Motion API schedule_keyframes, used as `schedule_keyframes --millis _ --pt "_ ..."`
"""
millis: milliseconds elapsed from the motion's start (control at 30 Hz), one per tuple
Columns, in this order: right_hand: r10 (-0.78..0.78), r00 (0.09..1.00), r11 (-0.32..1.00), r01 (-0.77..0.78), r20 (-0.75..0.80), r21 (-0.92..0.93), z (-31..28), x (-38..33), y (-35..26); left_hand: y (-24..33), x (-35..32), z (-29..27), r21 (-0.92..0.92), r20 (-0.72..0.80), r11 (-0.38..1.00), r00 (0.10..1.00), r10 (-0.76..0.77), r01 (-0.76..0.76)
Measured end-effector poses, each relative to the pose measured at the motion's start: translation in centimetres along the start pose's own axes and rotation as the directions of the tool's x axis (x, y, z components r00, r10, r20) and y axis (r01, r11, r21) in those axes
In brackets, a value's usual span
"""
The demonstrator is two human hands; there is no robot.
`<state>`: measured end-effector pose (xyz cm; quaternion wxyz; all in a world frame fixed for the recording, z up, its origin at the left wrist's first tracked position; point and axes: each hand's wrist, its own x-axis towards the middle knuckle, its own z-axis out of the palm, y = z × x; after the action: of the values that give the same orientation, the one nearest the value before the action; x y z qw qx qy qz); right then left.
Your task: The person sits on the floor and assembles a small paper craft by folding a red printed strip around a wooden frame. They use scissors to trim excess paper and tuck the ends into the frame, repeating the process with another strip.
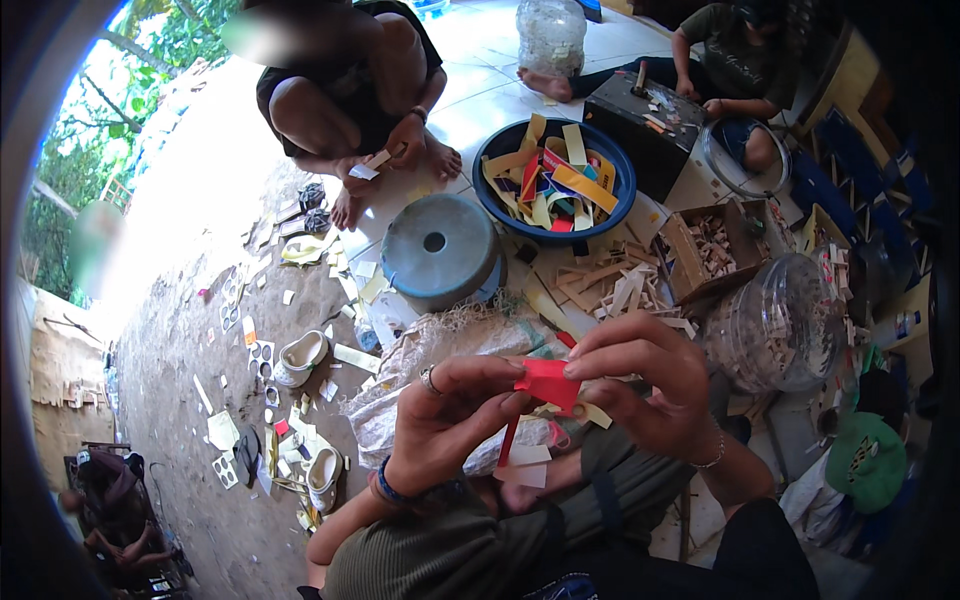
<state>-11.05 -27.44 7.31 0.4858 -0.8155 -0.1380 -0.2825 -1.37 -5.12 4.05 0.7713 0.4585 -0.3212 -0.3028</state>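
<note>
A small red folded piece of paper or card [548,380] is held up in front of my chest. My left hand [445,412] pinches its left edge between thumb and fingers. On its other side, my right hand [640,375] grips the right edge with its fingertips. Below the piece, a thin dark red strip [508,440] hangs down toward pale paper pieces [525,466] near my lap. What the red piece is made into cannot be made out.
Ahead stands a grey round stool [440,245], with a blue basin [622,205] of coloured strips beyond it. Wood sticks [625,285], a cardboard box [685,265] and a clear plastic jar [775,320] are at right. Two people sit farther off. Scraps and white shoes [300,358] litter the left ground.
</note>
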Motion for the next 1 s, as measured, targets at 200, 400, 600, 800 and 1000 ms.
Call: schedule_keyframes --millis 200,400,600,800,1000 --pt "0.077 0.992 0.988 -0.063 0.099 -0.138 0.47 0.72 -0.39 -0.07 -0.03 -0.03 0.133 0.005 0.99 0.999 0.037 -0.038" --pt "0.029 0.994 0.974 -0.004 0.105 -0.224 0.69 0.78 -0.42 -0.03 -0.1 0.24 0.203 -0.022 0.979 0.999 0.034 -0.029" --pt "0.028 0.991 0.96 0.01 0.131 -0.279 0.36 0.76 -0.85 0.41 -0.04 0.19 0.309 -0.037 0.951 0.999 -0.012 0.022" --pt "-0.054 0.986 0.911 0.112 0.155 -0.397 0.37 0.49 -1.08 0.77 -0.03 0.48 0.299 -0.084 0.95 0.994 -0.068 0.091" --pt "-0.116 0.984 0.873 0.166 0.135 -0.459 0.94 0.22 -0.87 0.76 0.04 0.58 0.237 -0.081 0.964 0.991 -0.107 0.123"
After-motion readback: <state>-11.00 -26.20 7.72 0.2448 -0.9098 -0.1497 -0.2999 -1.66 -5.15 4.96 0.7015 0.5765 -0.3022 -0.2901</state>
